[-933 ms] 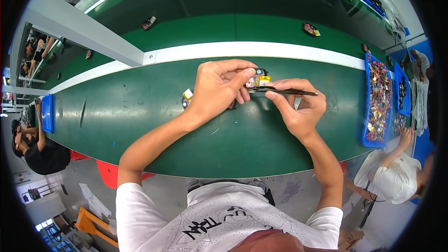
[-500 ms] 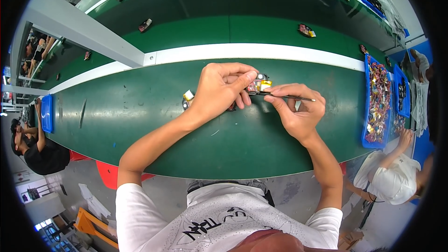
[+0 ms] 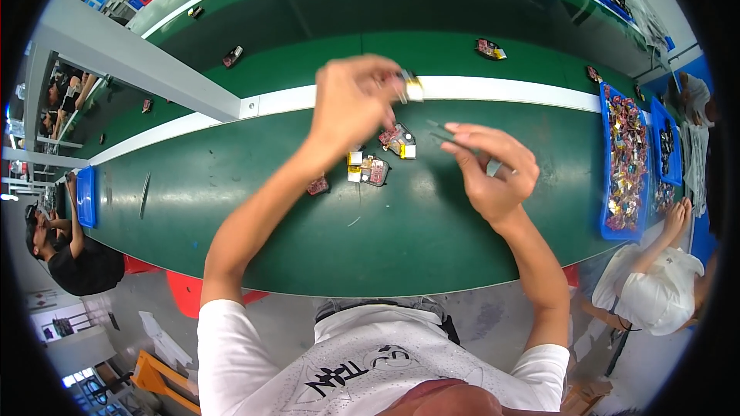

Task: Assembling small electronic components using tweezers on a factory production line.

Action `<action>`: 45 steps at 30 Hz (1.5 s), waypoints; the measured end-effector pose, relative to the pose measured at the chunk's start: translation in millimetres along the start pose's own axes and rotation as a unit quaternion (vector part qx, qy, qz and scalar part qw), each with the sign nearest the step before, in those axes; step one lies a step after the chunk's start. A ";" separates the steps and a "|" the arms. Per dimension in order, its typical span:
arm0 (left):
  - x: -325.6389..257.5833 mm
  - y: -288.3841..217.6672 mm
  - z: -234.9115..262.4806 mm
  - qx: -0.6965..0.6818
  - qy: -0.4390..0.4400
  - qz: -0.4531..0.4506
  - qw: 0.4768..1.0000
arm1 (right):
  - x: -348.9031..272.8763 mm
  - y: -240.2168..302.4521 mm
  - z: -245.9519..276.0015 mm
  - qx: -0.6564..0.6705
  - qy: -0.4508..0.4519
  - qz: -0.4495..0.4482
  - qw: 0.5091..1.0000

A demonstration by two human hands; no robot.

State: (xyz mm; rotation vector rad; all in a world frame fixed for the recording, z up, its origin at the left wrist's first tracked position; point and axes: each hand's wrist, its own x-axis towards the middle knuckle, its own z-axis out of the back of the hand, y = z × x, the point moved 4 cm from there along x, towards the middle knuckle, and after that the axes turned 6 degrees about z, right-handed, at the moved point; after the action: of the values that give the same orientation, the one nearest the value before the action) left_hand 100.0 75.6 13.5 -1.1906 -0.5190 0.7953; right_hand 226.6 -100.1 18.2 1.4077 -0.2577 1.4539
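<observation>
The left hand (image 3: pixel 347 100) has carried a blurred circuit module (image 3: pixel 414 88) to the far edge of the table (image 3: pixel 432 243), grip pinched on it; the right hand (image 3: pixel 499 173) keeps its grip on tweezers (image 3: pixel 442 137), now apart from the module, so tool contact seems over.

Casings (image 3: pixel 375 172) plastic; tabletop (image 3: pixel 439 246) smooth, glossy; tray (image 3: pixel 621 235) plastic; shirt (image 3: pixel 432 350) matt cloth; post (image 3: pixel 139 55) metal.

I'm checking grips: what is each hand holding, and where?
Left hand: a blurred circuit-board assembly, apparently by its left edge. Right hand: tweezers, by their arms.
</observation>
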 end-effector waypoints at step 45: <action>-33.3 2.6 -23.5 0.011 0.059 0.033 0.998 | -11.6 -20.3 -0.5 0.147 0.022 -0.289 0.946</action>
State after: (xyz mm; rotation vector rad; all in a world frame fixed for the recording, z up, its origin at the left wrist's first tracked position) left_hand 95.4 35.9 5.5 -1.2323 -0.3742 0.7791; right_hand 239.0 -96.9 -1.4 1.5169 0.3926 1.0538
